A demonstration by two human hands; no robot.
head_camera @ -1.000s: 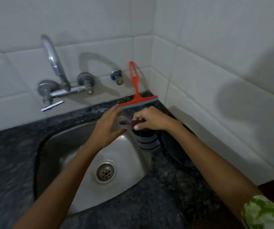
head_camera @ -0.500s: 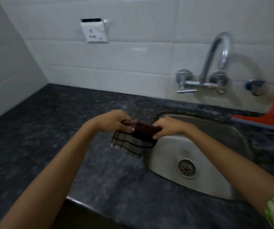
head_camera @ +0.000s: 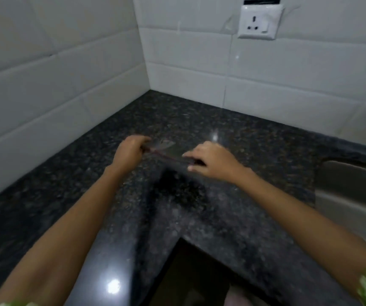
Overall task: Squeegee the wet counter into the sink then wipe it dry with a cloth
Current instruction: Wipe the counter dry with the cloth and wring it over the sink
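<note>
A dark checked cloth (head_camera: pixel 166 151) is stretched between both hands just above the black speckled counter (head_camera: pixel 199 115), blurred by motion. My left hand (head_camera: pixel 129 151) pinches its left end and my right hand (head_camera: pixel 210 160) pinches its right end. A dark shadow lies on the counter under the cloth. The steel sink (head_camera: pixel 352 188) shows only as a rim and a wall at the right edge. The squeegee is out of view.
White tiled walls meet in a corner behind the counter. A white wall socket (head_camera: pixel 259 22) sits high on the back wall. The counter's front edge (head_camera: pixel 199 246) forms an inner corner near me, with a dark gap below it.
The view has swung left from the sink to the counter's corner. Both hands carried the cloth left over the counter and pulled it out flatter. The tap and squeegee left the view.
</note>
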